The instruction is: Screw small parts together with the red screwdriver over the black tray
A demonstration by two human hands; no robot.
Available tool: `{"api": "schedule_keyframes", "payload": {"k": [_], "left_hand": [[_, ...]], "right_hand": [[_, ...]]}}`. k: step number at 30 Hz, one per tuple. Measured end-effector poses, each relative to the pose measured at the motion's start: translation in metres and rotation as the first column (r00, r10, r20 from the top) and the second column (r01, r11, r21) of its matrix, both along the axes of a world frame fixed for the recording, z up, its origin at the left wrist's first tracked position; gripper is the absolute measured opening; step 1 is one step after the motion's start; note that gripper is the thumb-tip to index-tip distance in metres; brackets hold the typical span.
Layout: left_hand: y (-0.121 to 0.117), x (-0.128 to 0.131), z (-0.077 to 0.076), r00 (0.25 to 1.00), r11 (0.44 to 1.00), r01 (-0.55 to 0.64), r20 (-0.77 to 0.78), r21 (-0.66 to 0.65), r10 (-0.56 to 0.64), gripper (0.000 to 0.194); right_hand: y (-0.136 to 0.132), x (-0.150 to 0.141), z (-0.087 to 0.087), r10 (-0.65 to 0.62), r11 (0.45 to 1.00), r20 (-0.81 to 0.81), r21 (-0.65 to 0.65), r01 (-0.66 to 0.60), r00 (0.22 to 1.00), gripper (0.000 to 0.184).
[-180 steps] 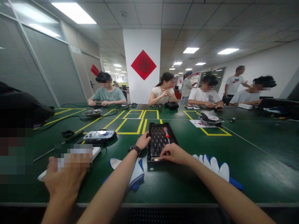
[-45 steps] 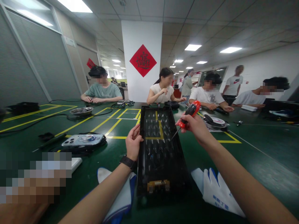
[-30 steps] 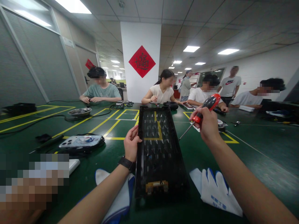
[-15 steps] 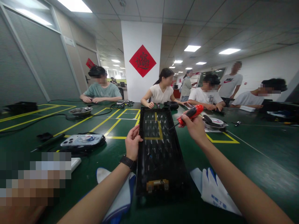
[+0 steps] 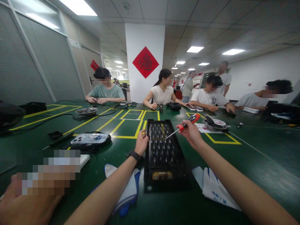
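Note:
A black rectangular panel [image 5: 172, 159] stands in front of me over the green table, with rows of shiny dome-like shapes inside its raised rim. Near its lower end is a brown ribbon-like connector strip [image 5: 162, 175]. My left hand [image 5: 142, 142] is closed on the panel's left edge, thumb at the rim. In my right hand [image 5: 192, 133] is a screwdriver [image 5: 190, 121] with a red and black handle. Its long metal shaft points down and left, the tip over the rows; whether it touches them I cannot tell. White-and-blue gloves [image 5: 122, 189] [image 5: 217, 190] lie on either side.
On the green table [image 5: 98, 200] at left are a phone [image 5: 90, 139] on coiled black cables and a metal bowl [image 5: 86, 112]. Another person's hand [image 5: 35, 200] is at lower left. At right stands another metal bowl [image 5: 217, 126]. Several people sit across the table.
The panel's far end has come down, so it leans flatter. The screwdriver has moved with my right hand; its tip now lies farther in over the rows. My view has shifted slightly left.

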State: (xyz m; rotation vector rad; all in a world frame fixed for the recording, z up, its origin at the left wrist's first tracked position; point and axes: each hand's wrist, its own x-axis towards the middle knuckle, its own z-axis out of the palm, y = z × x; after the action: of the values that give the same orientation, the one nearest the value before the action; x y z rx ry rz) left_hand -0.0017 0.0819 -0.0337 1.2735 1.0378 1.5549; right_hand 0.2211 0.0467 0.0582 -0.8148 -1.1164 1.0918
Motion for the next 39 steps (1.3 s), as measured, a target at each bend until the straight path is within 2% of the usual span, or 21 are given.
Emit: {"api": "schedule_keyframes", "payload": {"k": [3, 7, 10, 12, 13, 14, 16, 17, 19, 24, 27, 29, 30, 31, 32, 34, 35, 36, 39], "left_hand": [[0.003, -0.002, -0.007, 0.994, 0.999, 0.014, -0.105, -0.049, -0.02, 0.056], [0.007, -0.007, -0.014, 0.964, 0.998, -0.045, -0.263, -0.046, 0.032, 0.046], [0.001, -0.008, -0.006, 0.884, 0.984, -0.141, -0.435, 0.107, 0.174, 0.036], [-0.01, -0.007, 0.006, 0.805, 0.954, -0.13, -0.532, 0.271, 0.261, 0.035], [-0.016, -0.006, 0.012, 0.783, 0.949, -0.037, -0.581, 0.312, 0.222, 0.034], [-0.023, -0.005, 0.018, 0.767, 0.947, 0.094, -0.629, 0.307, 0.128, 0.031], [-0.035, -0.001, 0.025, 0.712, 0.916, 0.322, -0.699, 0.239, -0.068, 0.027], [-0.039, 0.001, 0.027, 0.691, 0.901, 0.376, -0.713, 0.216, -0.117, 0.027], [-0.042, 0.004, 0.025, 0.68, 0.897, 0.396, -0.72, 0.198, -0.141, 0.027], [-0.038, 0.005, 0.015, 0.712, 0.918, 0.348, -0.691, 0.191, -0.126, 0.027], [-0.037, 0.005, 0.015, 0.699, 0.91, 0.37, -0.701, 0.189, -0.139, 0.027], [-0.039, 0.005, 0.017, 0.685, 0.9, 0.383, -0.717, 0.205, -0.128, 0.026], [-0.04, 0.006, 0.017, 0.682, 0.898, 0.382, -0.722, 0.219, -0.114, 0.026], [-0.041, 0.007, 0.018, 0.681, 0.896, 0.379, -0.726, 0.231, -0.101, 0.025], [-0.041, 0.007, 0.018, 0.681, 0.895, 0.376, -0.727, 0.241, -0.091, 0.025], [-0.042, 0.008, 0.019, 0.677, 0.891, 0.381, -0.731, 0.246, -0.087, 0.024], [-0.042, 0.008, 0.019, 0.671, 0.889, 0.386, -0.736, 0.245, -0.089, 0.024], [-0.042, 0.009, 0.019, 0.664, 0.887, 0.392, -0.742, 0.244, -0.09, 0.024], [-0.041, 0.008, 0.018, 0.656, 0.869, 0.413, -0.751, 0.272, -0.076, 0.022]], "right_hand": [[-0.003, 0.002, -0.019, 0.057, 0.992, -0.133, -0.104, -0.071, 0.989, 0.016], [-0.008, 0.006, -0.04, 0.079, 0.986, -0.217, -0.128, -0.109, 0.973, 0.016], [-0.012, 0.007, -0.049, 0.108, 0.984, -0.249, -0.114, -0.139, 0.963, 0.015], [-0.014, 0.006, -0.052, 0.125, 0.983, -0.266, -0.097, -0.155, 0.956, 0.015], [-0.014, 0.006, -0.052, 0.128, 0.983, -0.271, -0.09, -0.158, 0.954, 0.014], [-0.015, 0.006, -0.053, 0.126, 0.984, -0.273, -0.085, -0.154, 0.954, 0.014], [-0.015, 0.006, -0.054, 0.114, 0.987, -0.272, -0.082, -0.141, 0.955, 0.014], [-0.016, 0.006, -0.055, 0.108, 0.987, -0.274, -0.082, -0.135, 0.955, 0.014], [-0.016, 0.006, -0.057, 0.103, 0.988, -0.286, -0.083, -0.131, 0.953, 0.014], [-0.016, 0.005, -0.06, 0.084, 0.988, -0.331, -0.094, -0.121, 0.94, 0.017], [-0.013, 0.01, -0.057, 0.017, 0.997, -0.339, -0.062, -0.04, 0.941, 0.023], [-0.009, 0.02, -0.054, -0.042, 0.998, -0.235, -0.055, 0.03, 0.971, 0.028], [-0.006, 0.026, -0.053, -0.064, 0.996, -0.115, -0.071, 0.056, 0.991, 0.032], [-0.004, 0.032, -0.053, -0.081, 0.991, 0.073, -0.103, 0.089, 0.994, 0.034], [-0.002, 0.037, -0.054, -0.088, 0.982, 0.302, -0.132, 0.133, 0.949, 0.035], [0.001, 0.045, -0.06, -0.086, 0.962, 0.687, -0.131, 0.239, 0.722, 0.033], [0.002, 0.046, -0.064, -0.091, 0.954, 0.784, -0.109, 0.28, 0.614, 0.03], [0.003, 0.046, -0.068, -0.103, 0.946, 0.837, -0.085, 0.312, 0.538, 0.028], [0.002, 0.038, -0.08, -0.134, 0.926, 0.874, -0.057, 0.373, 0.467, 0.029]]}}
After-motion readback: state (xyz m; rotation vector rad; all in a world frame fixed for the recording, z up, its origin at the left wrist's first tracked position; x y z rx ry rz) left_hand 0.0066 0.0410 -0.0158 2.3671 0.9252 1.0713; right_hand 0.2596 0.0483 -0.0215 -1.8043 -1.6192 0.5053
